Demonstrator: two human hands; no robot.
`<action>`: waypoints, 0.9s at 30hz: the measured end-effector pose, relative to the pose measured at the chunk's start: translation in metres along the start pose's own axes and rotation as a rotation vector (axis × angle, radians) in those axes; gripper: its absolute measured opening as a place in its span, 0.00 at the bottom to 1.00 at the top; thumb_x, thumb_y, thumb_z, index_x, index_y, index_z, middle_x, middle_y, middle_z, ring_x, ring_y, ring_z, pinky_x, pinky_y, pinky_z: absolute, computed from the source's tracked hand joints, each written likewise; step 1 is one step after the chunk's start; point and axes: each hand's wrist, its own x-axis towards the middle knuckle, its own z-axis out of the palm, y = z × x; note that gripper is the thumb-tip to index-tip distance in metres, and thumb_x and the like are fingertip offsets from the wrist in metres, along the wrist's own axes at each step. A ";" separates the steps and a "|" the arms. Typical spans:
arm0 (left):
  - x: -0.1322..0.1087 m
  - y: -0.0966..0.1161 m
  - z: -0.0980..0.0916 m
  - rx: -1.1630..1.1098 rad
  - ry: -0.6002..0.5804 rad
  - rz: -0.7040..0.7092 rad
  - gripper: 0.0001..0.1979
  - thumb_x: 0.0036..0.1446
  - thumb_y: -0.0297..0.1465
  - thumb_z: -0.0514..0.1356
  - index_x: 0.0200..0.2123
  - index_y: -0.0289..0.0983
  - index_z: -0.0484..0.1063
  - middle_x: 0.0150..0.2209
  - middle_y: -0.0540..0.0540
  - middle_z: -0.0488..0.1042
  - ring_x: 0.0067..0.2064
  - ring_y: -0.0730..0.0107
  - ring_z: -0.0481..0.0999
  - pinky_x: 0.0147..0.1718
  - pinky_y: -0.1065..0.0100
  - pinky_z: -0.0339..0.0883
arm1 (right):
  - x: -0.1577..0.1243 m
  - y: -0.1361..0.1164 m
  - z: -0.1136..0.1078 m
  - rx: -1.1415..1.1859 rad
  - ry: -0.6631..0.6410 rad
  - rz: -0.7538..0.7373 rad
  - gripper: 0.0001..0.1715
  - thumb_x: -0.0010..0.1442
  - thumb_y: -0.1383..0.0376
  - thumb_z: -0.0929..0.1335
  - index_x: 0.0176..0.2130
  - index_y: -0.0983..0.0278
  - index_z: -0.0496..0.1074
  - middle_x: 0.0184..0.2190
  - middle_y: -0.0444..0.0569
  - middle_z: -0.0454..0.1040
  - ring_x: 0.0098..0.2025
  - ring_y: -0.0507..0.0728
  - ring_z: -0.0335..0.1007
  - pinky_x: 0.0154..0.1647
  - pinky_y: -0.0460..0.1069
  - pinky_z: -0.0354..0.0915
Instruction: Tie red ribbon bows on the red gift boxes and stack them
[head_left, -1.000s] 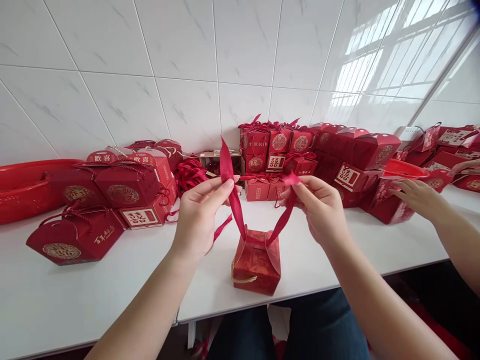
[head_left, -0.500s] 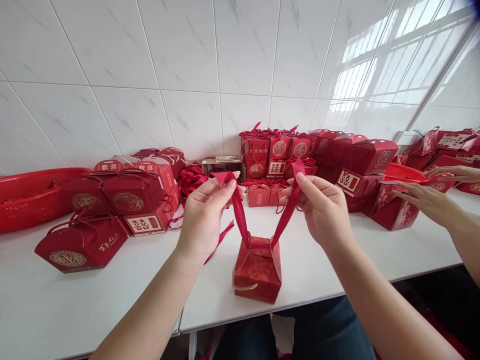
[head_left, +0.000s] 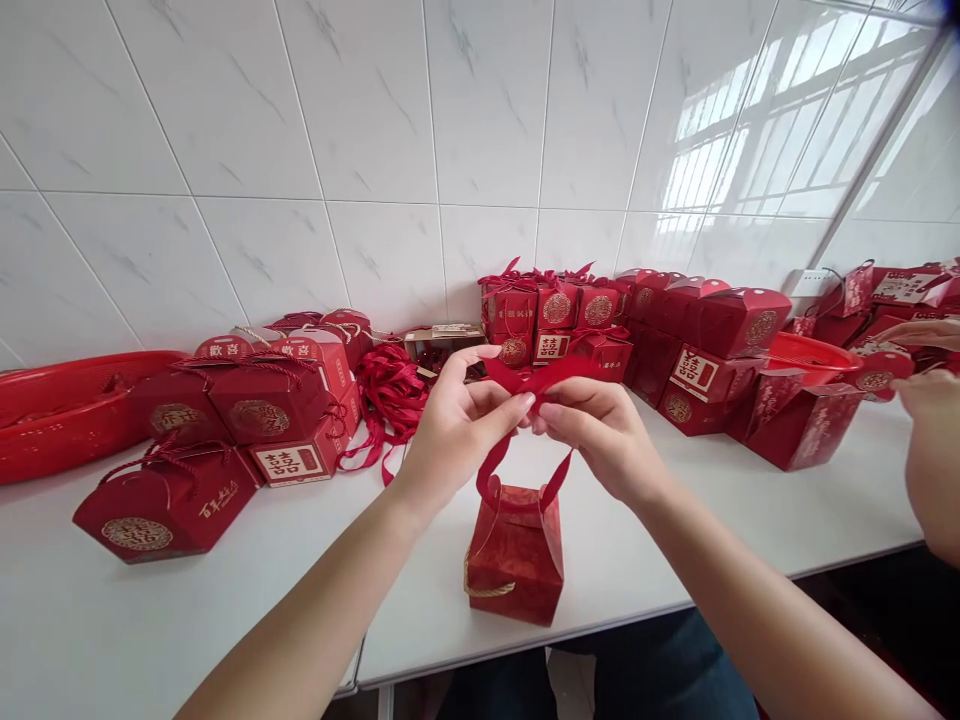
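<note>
A small red gift box (head_left: 515, 565) with a gold cord handle stands near the table's front edge. From slots at its top a red ribbon (head_left: 491, 470) rises in two lengths. Above the box, my left hand (head_left: 469, 415) pinches the ribbon between thumb and fingers. My right hand (head_left: 600, 425) meets it there, its fingers also closed on the ribbon. The two lengths come together between my fingertips, where the ribbon's exact crossing is partly hidden. Neither hand touches the box itself.
Stacked red boxes (head_left: 262, 400) and a red plastic basket (head_left: 45, 420) stand left. Loose ribbons (head_left: 390, 390) lie heaped behind my left hand. Ribbon-tied boxes (head_left: 555, 310) line the tiled wall. At right, another person's hand (head_left: 934, 450) is near a larger red box (head_left: 802, 425).
My hands have moved together from holding the ribbon ends apart, and the ends now meet above the box. The other person's hand has moved right, away from the larger box.
</note>
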 end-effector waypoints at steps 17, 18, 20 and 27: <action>0.005 -0.012 -0.016 -0.254 -0.062 -0.183 0.12 0.54 0.26 0.60 0.44 0.36 0.68 0.25 0.53 0.70 0.28 0.75 0.72 0.34 0.71 0.66 | 0.001 0.001 -0.024 -0.336 -0.074 -0.286 0.07 0.63 0.67 0.65 0.37 0.62 0.74 0.31 0.47 0.73 0.33 0.52 0.68 0.32 0.47 0.63; 0.006 -0.011 -0.017 -0.294 -0.051 -0.198 0.11 0.54 0.26 0.60 0.43 0.36 0.68 0.25 0.53 0.70 0.28 0.76 0.71 0.33 0.72 0.66 | 0.001 0.001 -0.026 -0.485 -0.090 -0.405 0.09 0.63 0.70 0.64 0.38 0.62 0.74 0.33 0.48 0.74 0.35 0.53 0.69 0.34 0.48 0.65; 0.006 -0.009 -0.018 -0.333 -0.035 -0.211 0.10 0.55 0.25 0.59 0.42 0.36 0.69 0.24 0.53 0.69 0.27 0.77 0.70 0.31 0.74 0.65 | 0.000 0.001 -0.029 -0.731 -0.101 -0.630 0.13 0.62 0.74 0.62 0.40 0.62 0.74 0.35 0.50 0.75 0.37 0.54 0.69 0.37 0.50 0.66; -0.006 -0.012 -0.012 0.050 0.007 0.075 0.13 0.60 0.28 0.54 0.48 0.42 0.66 0.33 0.49 0.74 0.31 0.73 0.71 0.36 0.70 0.67 | -0.003 0.009 -0.023 -0.889 0.043 -0.723 0.16 0.61 0.74 0.63 0.42 0.59 0.75 0.40 0.51 0.76 0.40 0.57 0.71 0.40 0.53 0.68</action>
